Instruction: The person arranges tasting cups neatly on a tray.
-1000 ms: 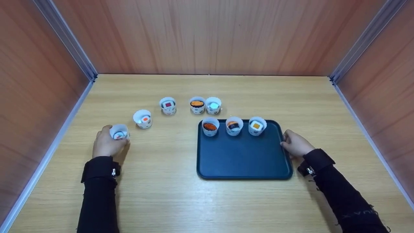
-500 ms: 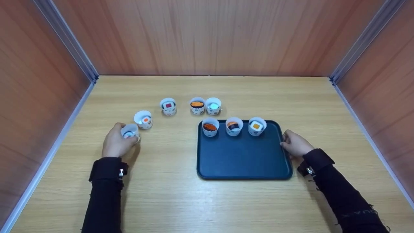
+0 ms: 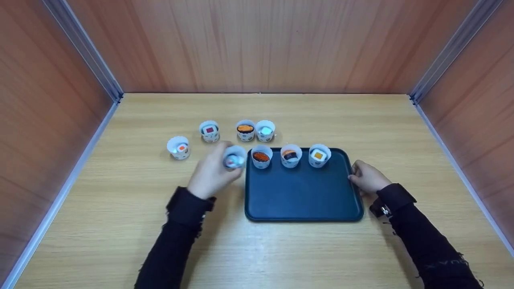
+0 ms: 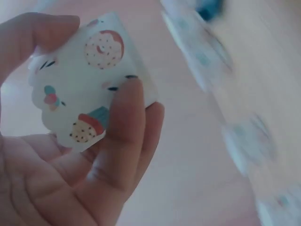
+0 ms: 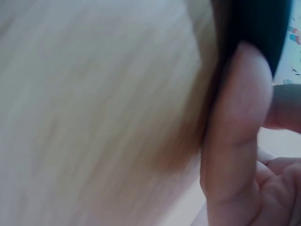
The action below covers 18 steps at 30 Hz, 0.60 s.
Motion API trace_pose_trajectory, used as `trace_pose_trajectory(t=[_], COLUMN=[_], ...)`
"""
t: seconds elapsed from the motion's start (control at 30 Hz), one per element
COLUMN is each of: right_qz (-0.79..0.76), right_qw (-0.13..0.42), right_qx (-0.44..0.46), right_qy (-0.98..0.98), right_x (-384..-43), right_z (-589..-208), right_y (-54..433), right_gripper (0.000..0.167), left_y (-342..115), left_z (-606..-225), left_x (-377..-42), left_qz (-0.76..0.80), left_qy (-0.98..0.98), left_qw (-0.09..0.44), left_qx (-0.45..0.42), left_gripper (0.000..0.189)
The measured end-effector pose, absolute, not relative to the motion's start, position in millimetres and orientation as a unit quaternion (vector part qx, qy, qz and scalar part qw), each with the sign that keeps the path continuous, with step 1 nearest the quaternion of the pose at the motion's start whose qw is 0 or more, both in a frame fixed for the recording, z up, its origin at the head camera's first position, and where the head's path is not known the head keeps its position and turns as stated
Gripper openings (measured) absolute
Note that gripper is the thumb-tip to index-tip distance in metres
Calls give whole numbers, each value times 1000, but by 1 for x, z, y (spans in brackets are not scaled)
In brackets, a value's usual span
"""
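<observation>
My left hand (image 3: pixel 213 170) grips a white paper baking cup (image 3: pixel 234 157) by its sides, just left of the tray's far left corner. In the left wrist view the cup (image 4: pixel 80 89) shows a scalloped rim and printed doughnut and cupcake pictures, with fingers and thumb around it. Something pale with a reddish spot lies inside it, blurred. My right hand (image 3: pixel 368 176) pinches the right edge of the dark tray (image 3: pixel 303 196); up close the thumb (image 5: pixel 242 108) presses against the tray's dark rim (image 5: pixel 256 28).
On the tray's far side stand three cups holding sushi-like pieces: a red-topped one (image 3: pixel 261 157), a dark-banded one (image 3: pixel 290 156) and a yellow-topped one (image 3: pixel 319 156). Several more cups, such as the orange-topped one (image 3: pixel 245 130) and the leftmost one (image 3: pixel 178 147), stand on the table behind and left.
My left hand has carried the cup rightward from the left side of the table, past the leftmost standing cup, to beside the tray. The right hand and tray have stayed in place.
</observation>
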State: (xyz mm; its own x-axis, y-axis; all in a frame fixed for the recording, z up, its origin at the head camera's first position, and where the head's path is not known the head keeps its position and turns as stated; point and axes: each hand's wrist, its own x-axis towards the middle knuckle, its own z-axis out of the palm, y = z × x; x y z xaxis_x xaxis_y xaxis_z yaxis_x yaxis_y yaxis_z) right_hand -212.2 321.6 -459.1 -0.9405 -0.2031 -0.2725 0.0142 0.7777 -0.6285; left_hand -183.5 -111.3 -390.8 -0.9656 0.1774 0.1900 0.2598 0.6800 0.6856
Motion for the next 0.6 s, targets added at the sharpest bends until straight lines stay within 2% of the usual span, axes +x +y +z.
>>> trace_pose_trajectory(t=[0.27, 0.6], right_qz=[-336, -349], right_qw=[164, 177], right_qx=[-52, -22], right_qy=[926, 920], right_x=[-212, -215], right_z=[-458, -451], right_y=[322, 326], right_gripper=[13, 27], left_y=[-55, -33], left_z=[-384, -387], left_x=[-184, -181], left_qz=[-377, -383], left_qy=[-905, -893], left_qw=[3, -20], left_qx=[-199, -237], left_gripper=[62, 60])
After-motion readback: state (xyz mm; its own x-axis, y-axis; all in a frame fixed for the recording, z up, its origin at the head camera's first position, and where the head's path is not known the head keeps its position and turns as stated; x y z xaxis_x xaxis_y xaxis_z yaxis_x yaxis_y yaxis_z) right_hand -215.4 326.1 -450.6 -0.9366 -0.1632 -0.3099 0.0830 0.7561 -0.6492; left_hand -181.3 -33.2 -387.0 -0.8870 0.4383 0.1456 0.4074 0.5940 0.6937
